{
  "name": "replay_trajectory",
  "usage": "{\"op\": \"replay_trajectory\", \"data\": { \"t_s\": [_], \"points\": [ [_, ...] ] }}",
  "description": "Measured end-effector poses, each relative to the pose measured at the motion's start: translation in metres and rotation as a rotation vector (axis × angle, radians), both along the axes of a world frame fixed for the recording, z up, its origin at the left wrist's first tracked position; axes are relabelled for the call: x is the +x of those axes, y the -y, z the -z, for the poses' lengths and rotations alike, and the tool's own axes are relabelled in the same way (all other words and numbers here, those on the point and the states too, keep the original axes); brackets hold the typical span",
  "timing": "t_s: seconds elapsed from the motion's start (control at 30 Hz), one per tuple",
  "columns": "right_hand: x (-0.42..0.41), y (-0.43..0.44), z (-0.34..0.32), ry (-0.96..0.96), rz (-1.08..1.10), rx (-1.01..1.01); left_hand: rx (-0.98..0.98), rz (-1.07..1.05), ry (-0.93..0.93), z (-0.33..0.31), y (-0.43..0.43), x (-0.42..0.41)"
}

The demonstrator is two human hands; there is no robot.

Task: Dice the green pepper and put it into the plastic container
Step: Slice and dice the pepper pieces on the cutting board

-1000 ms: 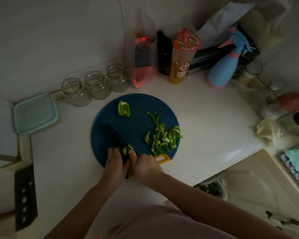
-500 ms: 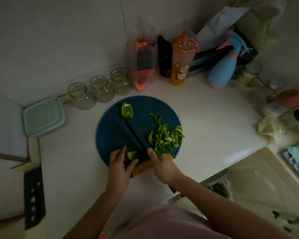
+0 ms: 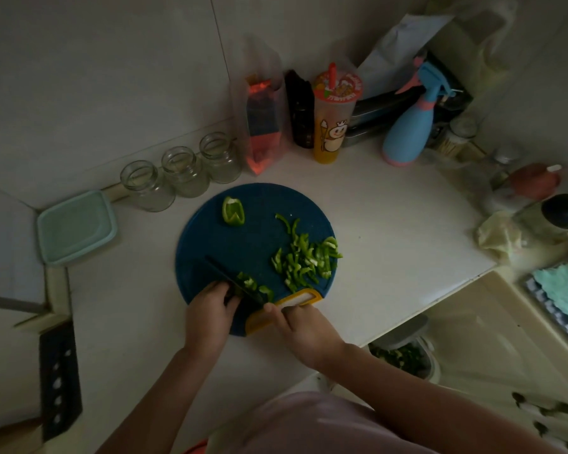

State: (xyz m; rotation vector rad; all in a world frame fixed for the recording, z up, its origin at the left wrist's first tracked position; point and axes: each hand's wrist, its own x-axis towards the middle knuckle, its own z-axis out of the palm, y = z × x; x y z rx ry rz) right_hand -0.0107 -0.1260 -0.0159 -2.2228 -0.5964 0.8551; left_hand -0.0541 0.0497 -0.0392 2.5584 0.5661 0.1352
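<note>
Right, mid-slice: the left hand (image 3: pixel 210 309) curled on a green pepper piece (image 3: pixel 248 284) at the near edge of the blue board (image 3: pixel 243 253), the right hand (image 3: pixel 304 329) gripped the knife (image 3: pixel 225 275) across it, and the strips (image 3: pixel 304 260) likely needed crosscuts next before reaching the plastic container (image 3: pixel 76 227) far left.

We can read no text here. The tall orange plastic cup (image 3: pixel 333 126) carries lid lettering too blurred for us.

I see the left hand (image 3: pixel 210 309) holding a pepper piece (image 3: pixel 251 285) at the near edge of the cutting board (image 3: pixel 243 250); the right hand (image 3: pixel 304 329) grips the knife (image 3: pixel 223 273) across it
</note>
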Motion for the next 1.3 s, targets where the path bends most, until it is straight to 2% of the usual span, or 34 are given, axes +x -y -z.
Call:
{"op": "replay_trajectory", "data": {
  "t_s": [0.43, 0.73, 0.9, 1.3],
  "points": [
    [-0.009, -0.006, 0.003, 0.029, 0.001, -0.037, 0.075, 0.031, -0.097, -0.005, -0.001, -0.004],
    [-0.007, -0.015, 0.005, 0.034, 0.001, -0.049, 0.061, 0.048, -0.071, -0.003, -0.005, -0.006],
    [-0.008, -0.024, 0.01, 0.112, -0.003, -0.092, 0.049, 0.039, -0.052, -0.002, -0.005, -0.007],
    [0.011, -0.055, 0.003, -0.015, -0.032, -0.215, 0.026, 0.142, 0.013, 0.006, -0.009, -0.007]
  ]
}}
